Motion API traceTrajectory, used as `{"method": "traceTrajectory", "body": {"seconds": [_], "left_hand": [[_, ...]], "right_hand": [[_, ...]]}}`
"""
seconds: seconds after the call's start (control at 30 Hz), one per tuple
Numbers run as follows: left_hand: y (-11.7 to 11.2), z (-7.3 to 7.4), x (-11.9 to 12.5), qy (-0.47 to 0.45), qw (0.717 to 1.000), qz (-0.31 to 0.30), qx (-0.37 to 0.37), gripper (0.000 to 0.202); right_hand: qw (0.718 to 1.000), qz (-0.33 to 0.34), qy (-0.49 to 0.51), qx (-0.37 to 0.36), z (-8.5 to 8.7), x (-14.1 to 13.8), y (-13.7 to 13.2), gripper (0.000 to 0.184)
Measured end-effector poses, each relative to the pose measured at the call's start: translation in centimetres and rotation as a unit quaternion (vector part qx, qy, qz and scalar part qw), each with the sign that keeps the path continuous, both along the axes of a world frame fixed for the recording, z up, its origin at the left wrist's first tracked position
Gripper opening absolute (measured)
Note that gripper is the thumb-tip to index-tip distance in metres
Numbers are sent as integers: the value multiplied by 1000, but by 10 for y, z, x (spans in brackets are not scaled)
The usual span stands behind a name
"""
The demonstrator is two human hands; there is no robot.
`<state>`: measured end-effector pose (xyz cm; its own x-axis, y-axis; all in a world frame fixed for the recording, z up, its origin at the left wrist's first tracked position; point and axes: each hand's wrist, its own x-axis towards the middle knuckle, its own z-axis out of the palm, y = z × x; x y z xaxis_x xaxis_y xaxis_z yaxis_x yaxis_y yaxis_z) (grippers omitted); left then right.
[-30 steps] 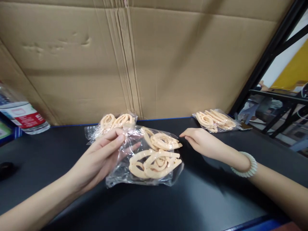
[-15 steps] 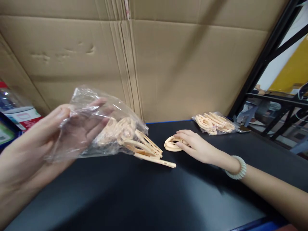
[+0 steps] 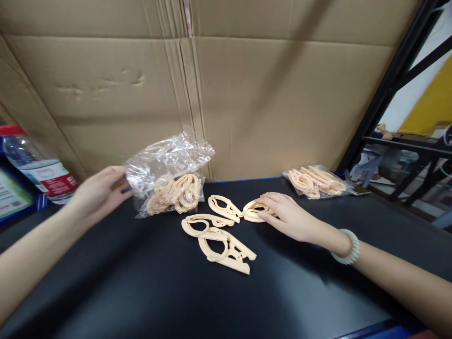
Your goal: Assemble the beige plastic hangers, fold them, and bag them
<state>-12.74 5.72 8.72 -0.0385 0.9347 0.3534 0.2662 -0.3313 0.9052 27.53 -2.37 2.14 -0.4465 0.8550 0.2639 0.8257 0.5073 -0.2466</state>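
Note:
My left hand (image 3: 99,193) grips the edge of an emptied clear plastic bag (image 3: 165,157), held up at the back left of the black table (image 3: 141,282). Just under it lies a second clear bag of peach plastic pieces (image 3: 174,193). Several loose peach plastic pieces (image 3: 219,235) lie spread on the table in the middle. My right hand (image 3: 286,214), with a pale bracelet on the wrist, rests with its fingers flat on one peach piece (image 3: 252,212) at the right of the spread.
Another filled bag of peach pieces (image 3: 316,179) lies at the back right. A large cardboard wall (image 3: 247,94) stands behind the table. A water bottle (image 3: 37,165) lies at the far left. A black metal rack (image 3: 395,80) rises on the right.
The bag in my left hand was tipped up and its peach pieces fell onto the table. My left hand then drew the empty bag back and left. My right hand settled on one piece.

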Motion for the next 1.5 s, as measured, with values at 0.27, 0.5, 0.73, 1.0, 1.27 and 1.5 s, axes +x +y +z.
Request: {"method": "traceTrajectory", "body": {"seconds": [0.27, 0.5, 0.73, 1.0, 1.27, 1.5], "left_hand": [[14, -21, -10, 192, 973, 128, 12, 21], [-16, -25, 46, 431, 875, 1, 218, 37], [1, -64, 50, 602, 747, -175, 219, 42], [10, -61, 10, 560, 786, -124, 229, 29], [-72, -51, 93, 448, 831, -228, 238, 38], [-53, -74, 135, 516, 774, -303, 204, 43]], "right_hand": [[1000, 6, 1, 10, -1, 1, 1, 34], [1000, 9, -1, 12, -1, 1, 1, 34], [1000, 17, -4, 15, 0, 1, 0, 33], [997, -8, 11, 75, 19, 23, 6, 41], [997, 69, -24, 34, 18, 36, 12, 55], [995, 73, -61, -19, 0, 40, 25, 55]]}}
